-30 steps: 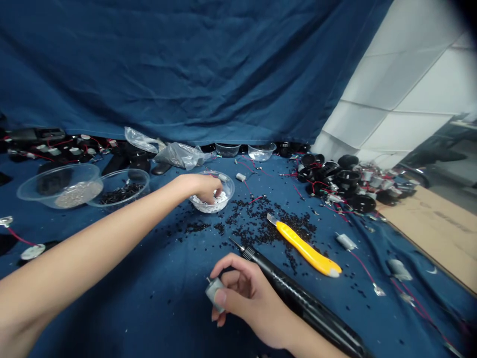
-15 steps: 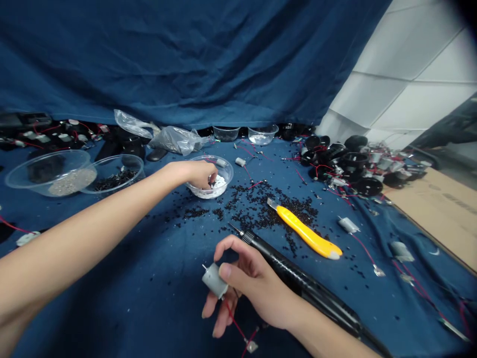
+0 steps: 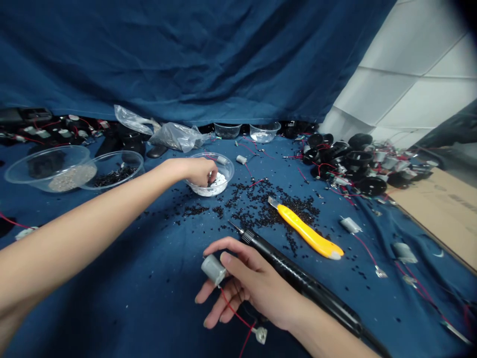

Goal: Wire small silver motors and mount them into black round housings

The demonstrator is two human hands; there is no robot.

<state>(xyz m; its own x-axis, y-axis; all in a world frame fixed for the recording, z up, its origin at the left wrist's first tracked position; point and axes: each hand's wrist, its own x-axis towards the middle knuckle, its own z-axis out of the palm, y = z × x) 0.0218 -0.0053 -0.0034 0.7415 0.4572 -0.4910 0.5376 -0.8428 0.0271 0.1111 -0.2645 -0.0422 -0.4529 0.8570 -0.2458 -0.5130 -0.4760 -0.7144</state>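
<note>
At the far left, a clear tub (image 3: pixel 22 188) is holding pale pieces, and a second tub (image 3: pixel 141 168) beside it is holding black pieces. The person's left hand (image 3: pixel 201 173) is reaching into a clear bowl (image 3: pixel 231 174) of white pieces (image 3: pixel 219 183); its fingertips are going out of sight there, so whether they are pinching anything cannot be told. Nearer the viewer, at centre, a small grey motor (image 3: pixel 213 269) is resting in the grasp of the right hand (image 3: pixel 257 281), clamped between thumb and fingers above the blue cloth (image 3: pixel 149 308). A red wire (image 3: pixel 231 308) is hanging from it. Just right of that hand, a black pen-shaped driver (image 3: pixel 298 278) is lying diagonally. Beyond it, a yellow knife (image 3: pixel 307 232) is lying by scattered black bits (image 3: pixel 257 214). Farther right, two loose motors are lying on the cloth, and cardboard (image 3: pixel 443 209) is edging the scene.
</note>
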